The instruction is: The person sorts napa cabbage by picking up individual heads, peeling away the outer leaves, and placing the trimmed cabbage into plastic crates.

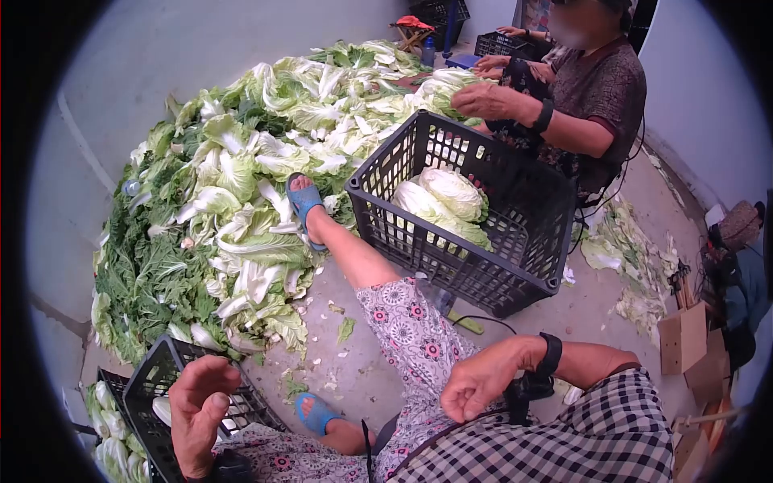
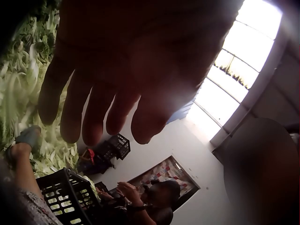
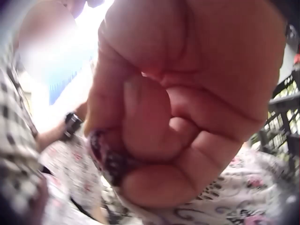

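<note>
My left hand (image 1: pixel 200 414) is raised at the lower left, above a black crate (image 1: pixel 167 354) beside my leg. In the left wrist view its fingers (image 2: pixel 96 110) are extended, with nothing in the palm. My right hand (image 1: pixel 483 378) is over my patterned trousers (image 1: pixel 415 322), fingers curled in toward the palm, nothing visible in them. In front of my knees stands a larger black crate (image 1: pixel 467 278), tilted in view, with a few trimmed Chinese cabbages (image 1: pixel 451 193) inside.
A big heap of loose cabbage leaves (image 1: pixel 241 181) fills the left and back floor. Another person (image 1: pixel 596 97) sits beyond the crate with hands raised. More cabbages (image 1: pixel 117 435) lie at the lower left. Cardboard boxes (image 1: pixel 684 338) stand at the right.
</note>
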Available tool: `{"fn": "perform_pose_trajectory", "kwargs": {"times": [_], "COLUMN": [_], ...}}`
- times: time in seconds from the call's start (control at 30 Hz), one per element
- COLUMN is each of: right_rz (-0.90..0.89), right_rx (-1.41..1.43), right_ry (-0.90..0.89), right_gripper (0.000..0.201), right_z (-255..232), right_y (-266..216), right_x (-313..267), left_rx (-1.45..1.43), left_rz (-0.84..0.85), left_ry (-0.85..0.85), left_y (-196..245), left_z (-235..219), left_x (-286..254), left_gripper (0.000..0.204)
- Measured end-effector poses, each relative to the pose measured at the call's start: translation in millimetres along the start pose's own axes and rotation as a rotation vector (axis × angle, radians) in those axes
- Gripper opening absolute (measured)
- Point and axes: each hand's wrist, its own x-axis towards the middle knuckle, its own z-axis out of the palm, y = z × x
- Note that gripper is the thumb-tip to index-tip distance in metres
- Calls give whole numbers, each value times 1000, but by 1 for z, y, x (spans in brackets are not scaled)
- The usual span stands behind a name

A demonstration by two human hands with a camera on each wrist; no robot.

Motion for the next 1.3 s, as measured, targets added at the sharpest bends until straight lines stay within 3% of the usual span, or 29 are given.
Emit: {"fn": "perform_pose_trajectory", "kwargs": {"times": [0.07, 0.23, 0.33, 0.4, 0.57, 0.63, 0.8, 1.03, 1.1, 1.3], "right_rz": [105, -4, -136, -151, -134, -89, -6, -37, 28, -21], "right_rx": [49, -242, -678, -772, -935, -973, -1055, -1129, -1148, -989], "right_ry": [104, 418, 684, 765, 886, 899, 885, 889, 863, 848], "right_gripper": [17, 30, 32, 33, 37, 39, 44, 44, 43, 37], "right_z": [-12, -24, -35, -47, -68, -70, -73, -75, -76, -67], "right_y": [20, 1, -2, 2, 13, 18, 28, 23, 19, 1], "right_x": [2, 23, 34, 37, 42, 46, 56, 54, 59, 68], "left_rx": [-10, -14, 91, 75, 371, 481, 548, 744, 815, 868], "left_rz": [-1, 49, 187, 186, -53, -158, -506, -563, -577, -708], "left_ry": [2, 24, 235, 336, 538, 413, 126, -107, -166, -310], "left_y": [0, -4, 2, -7, -53, -117, -192, -213, -211, -239], "left_z": [0, -13, -42, -85, -141, -168, -134, -138, -139, -146], "left_x": [1, 6, -5, -26, -101, -139, -175, -169, -176, -176], "left_gripper": [53, 51, 48, 48, 48, 41, 46, 60, 64, 76]}}
